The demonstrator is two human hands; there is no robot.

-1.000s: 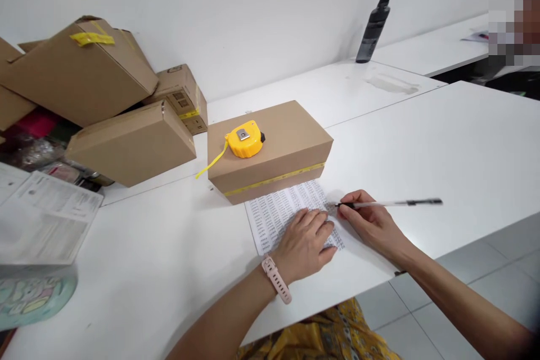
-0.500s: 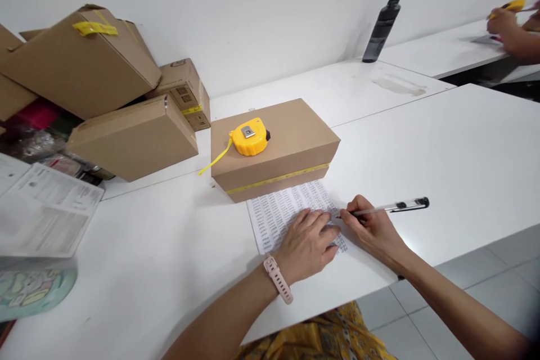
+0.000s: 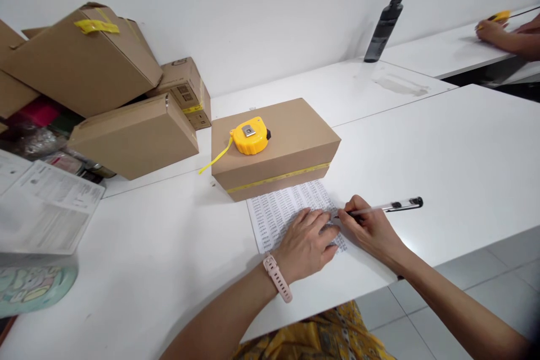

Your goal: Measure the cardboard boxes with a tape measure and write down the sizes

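A sheet of paper (image 3: 270,219) covered in columns of handwriting lies on the white table, its far edge against or under a cardboard box (image 3: 291,129). My left hand (image 3: 307,242) rests flat on the sheet, fingers stretched out. In my right hand (image 3: 371,230) is a pen (image 3: 392,206) with a clear barrel, pinched near its tip, which touches or nearly touches the paper's right side. On top of the box sits a yellow tape measure (image 3: 251,136) with a yellow strap hanging over the edge. Yellow tape runs along the box's front side.
Several cardboard boxes (image 3: 135,138) are piled at the left. Printed papers (image 3: 50,208) and a pale green patterned container (image 3: 42,287) are at the left edge. A dark bottle (image 3: 383,28) stands near the wall. At the far right, another person's hand (image 3: 491,29) holds a yellow tape measure.
My right hand and the pen have shifted very slightly left; my left hand stays put. The other person's hands have moved lower, with a dark line now stretching from their tape measure.
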